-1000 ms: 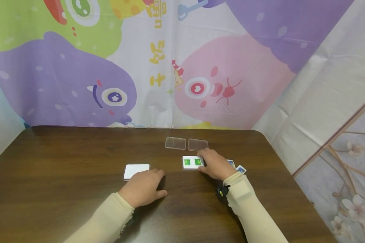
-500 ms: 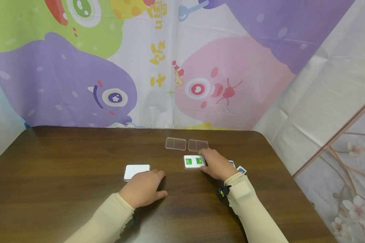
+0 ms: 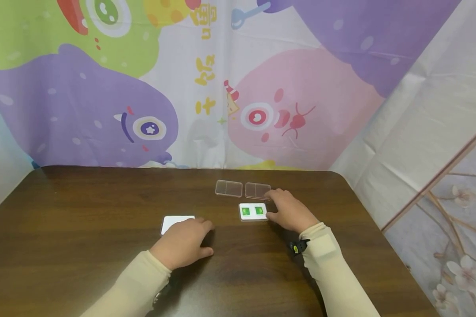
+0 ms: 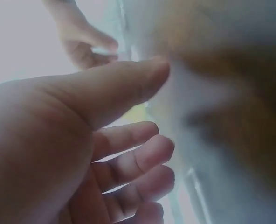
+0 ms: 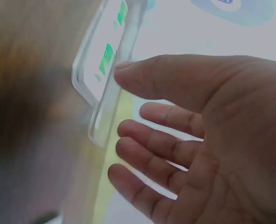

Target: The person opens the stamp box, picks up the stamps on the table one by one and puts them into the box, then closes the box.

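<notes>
Beside green-marked card [image 3: 252, 211] | right grip [image 3: 291, 211] wide, contact unclear | left grip [image 3: 181, 244] wide, partly hiding white card [image 3: 172, 221]

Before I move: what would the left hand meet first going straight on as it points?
The left hand would probably meet the card with green pictures; hand height is unclear.

Dark wooden table [image 3: 83, 237] — behind it a cartoon-monster backdrop [image 3: 206, 92] — at the right a blossom-printed panel [image 3: 452, 215]
</notes>
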Demonstrator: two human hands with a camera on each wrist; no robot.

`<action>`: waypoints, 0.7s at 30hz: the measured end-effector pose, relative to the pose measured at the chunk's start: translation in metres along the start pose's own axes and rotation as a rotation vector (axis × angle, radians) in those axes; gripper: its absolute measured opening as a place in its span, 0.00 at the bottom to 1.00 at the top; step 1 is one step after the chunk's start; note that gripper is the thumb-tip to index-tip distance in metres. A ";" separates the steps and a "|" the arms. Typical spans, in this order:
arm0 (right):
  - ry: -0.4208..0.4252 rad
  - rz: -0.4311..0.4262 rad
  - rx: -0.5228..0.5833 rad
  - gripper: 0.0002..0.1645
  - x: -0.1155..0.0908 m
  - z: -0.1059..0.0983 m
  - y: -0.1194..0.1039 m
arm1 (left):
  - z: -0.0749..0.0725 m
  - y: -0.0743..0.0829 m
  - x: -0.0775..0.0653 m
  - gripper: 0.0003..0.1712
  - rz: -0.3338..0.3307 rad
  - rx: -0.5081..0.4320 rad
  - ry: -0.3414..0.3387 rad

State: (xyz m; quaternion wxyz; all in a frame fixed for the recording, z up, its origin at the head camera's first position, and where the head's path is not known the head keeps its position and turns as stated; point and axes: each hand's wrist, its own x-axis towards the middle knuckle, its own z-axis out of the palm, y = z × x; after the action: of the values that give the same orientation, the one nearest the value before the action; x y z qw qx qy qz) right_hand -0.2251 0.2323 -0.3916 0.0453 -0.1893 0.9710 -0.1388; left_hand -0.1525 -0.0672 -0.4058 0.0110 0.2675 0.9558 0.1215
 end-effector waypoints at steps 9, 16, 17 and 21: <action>-0.032 0.130 -0.007 0.27 -0.008 -0.014 0.022 | -0.025 -0.032 -0.006 0.37 -0.074 -0.004 0.029; -0.067 0.214 -0.068 0.28 -0.013 -0.018 0.027 | -0.033 -0.049 -0.015 0.46 -0.161 -0.011 -0.033; -0.084 0.236 -0.073 0.28 -0.014 -0.019 0.028 | -0.033 -0.049 -0.015 0.46 -0.172 -0.012 -0.043; -0.131 0.316 -0.089 0.26 -0.018 -0.024 0.031 | -0.033 -0.050 -0.014 0.41 -0.205 -0.013 -0.078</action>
State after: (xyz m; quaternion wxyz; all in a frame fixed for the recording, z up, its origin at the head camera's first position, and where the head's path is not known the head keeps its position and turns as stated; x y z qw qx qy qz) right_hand -0.2227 0.2729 -0.3768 0.1212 -0.0446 0.9889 -0.0740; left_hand -0.1686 -0.1233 -0.3862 0.0625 0.1728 0.9762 0.1154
